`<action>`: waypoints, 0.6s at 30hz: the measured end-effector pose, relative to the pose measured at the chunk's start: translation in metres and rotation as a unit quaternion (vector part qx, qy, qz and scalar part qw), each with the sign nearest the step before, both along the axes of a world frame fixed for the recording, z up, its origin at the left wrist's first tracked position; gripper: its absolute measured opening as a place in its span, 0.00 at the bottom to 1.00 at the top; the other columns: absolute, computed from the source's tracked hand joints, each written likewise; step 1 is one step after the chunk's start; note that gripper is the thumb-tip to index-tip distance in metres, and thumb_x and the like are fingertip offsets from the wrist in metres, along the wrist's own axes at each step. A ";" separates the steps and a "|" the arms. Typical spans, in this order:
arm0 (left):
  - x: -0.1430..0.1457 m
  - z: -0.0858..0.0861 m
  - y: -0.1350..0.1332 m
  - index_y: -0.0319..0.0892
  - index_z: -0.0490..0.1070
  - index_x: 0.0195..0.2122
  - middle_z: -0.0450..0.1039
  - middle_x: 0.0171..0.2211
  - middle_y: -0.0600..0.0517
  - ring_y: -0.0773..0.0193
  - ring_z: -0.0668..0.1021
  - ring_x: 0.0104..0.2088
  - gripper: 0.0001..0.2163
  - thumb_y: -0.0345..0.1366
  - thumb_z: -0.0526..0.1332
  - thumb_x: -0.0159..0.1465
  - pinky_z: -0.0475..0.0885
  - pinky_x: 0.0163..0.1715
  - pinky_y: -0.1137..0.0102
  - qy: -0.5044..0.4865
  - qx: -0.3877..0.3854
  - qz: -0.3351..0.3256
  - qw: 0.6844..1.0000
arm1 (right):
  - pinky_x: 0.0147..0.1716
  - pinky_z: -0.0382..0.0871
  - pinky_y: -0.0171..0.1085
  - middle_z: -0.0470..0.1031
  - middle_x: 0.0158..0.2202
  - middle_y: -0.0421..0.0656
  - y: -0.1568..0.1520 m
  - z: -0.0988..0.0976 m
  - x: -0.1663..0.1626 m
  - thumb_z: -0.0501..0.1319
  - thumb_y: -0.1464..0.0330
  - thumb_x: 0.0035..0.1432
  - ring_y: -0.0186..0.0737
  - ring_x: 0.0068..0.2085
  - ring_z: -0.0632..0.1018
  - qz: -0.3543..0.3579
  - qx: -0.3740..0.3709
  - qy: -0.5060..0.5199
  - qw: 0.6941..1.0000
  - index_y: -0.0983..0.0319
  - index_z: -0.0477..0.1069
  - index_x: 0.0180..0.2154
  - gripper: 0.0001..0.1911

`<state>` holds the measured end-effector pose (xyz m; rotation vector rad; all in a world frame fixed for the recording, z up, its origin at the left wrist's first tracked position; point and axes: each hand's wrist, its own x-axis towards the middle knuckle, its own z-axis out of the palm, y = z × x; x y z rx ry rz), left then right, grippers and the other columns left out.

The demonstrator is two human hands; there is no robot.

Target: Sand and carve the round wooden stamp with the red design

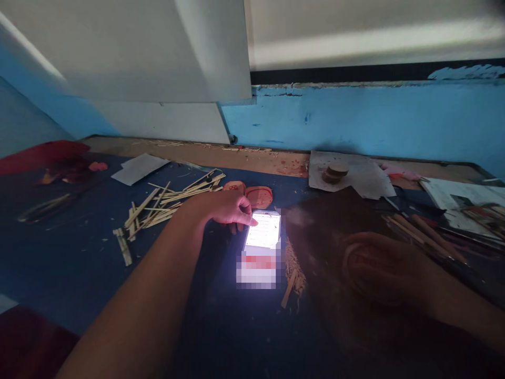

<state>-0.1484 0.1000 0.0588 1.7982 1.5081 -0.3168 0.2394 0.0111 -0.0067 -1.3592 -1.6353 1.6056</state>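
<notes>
A lit smartphone (263,230) lies on the dark blue table surface, its lower part blurred out into blocks. My left hand (232,208) is at the phone's upper left edge, thumb over the bright screen and the other fingers curled beside it. In the dim area at the right, my right hand (398,268) is closed round an oval reddish-brown piece (365,266) with a raised rim; its details are dark. Just beyond my left hand lie two flat reddish carved-looking pieces, a larger oval (259,197) and a smaller one (234,187).
Thin wooden sticks (158,208) lie heaped at the left. Shavings (294,266) lie beside the phone. A round brown block (336,171) rests on paper (359,179) at the back. Pencil-like tools (428,237) lie near my right hand. A blue wall (355,113) bounds the table.
</notes>
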 end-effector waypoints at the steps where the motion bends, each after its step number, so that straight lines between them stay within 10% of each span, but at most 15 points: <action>1: 0.000 0.000 0.000 0.44 0.76 0.42 0.84 0.37 0.48 0.57 0.84 0.37 0.22 0.58 0.65 0.59 0.71 0.33 0.69 0.000 -0.002 0.000 1.000 | 0.51 0.76 0.42 0.81 0.51 0.45 0.000 0.003 -0.001 0.72 0.57 0.56 0.53 0.53 0.80 0.003 -0.001 -0.013 1.000 0.49 0.72 0.56 0.27; 18: 0.008 0.004 -0.003 0.44 0.75 0.37 0.83 0.35 0.47 0.56 0.83 0.34 0.23 0.61 0.65 0.57 0.69 0.31 0.68 0.007 0.008 0.004 1.000 | 0.47 0.80 0.48 0.80 0.51 0.48 -0.002 0.009 -0.006 0.71 0.55 0.55 0.59 0.51 0.81 0.012 -0.001 0.010 1.000 0.53 0.73 0.55 0.27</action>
